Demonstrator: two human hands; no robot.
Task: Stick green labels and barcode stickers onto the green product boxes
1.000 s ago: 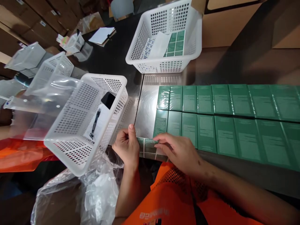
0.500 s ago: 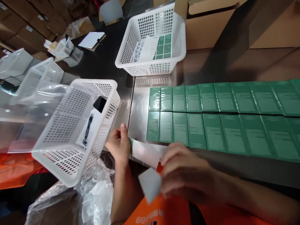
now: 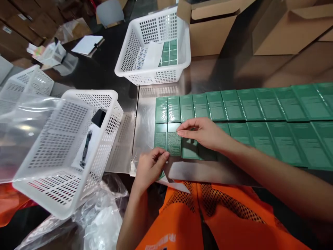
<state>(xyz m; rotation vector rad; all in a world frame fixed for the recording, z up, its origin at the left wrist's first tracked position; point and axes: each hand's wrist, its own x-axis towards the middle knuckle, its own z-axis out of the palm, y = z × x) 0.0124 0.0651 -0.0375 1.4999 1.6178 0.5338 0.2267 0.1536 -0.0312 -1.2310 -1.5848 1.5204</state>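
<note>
Two rows of film-wrapped green boxes lie side by side on the metal table. A dark green printed label lies over the second box of the front row. My right hand pinches this label's upper right corner, thumb against forefinger. My left hand is closed on a sheet of labels, which hangs past the table edge with its white backing showing. The left thumb tip is by the label's lower left corner. A similar label covers the leftmost front box.
Left of the boxes, a white basket contains a pen and a black phone. Another basket behind holds label sheets. Cardboard boxes stand at the back. Clear plastic bags hang at lower left.
My right hand has moved from near my body up to the second front box, where a label now lies. My left hand has shifted right with the sheet. The view has swung slightly right.
</note>
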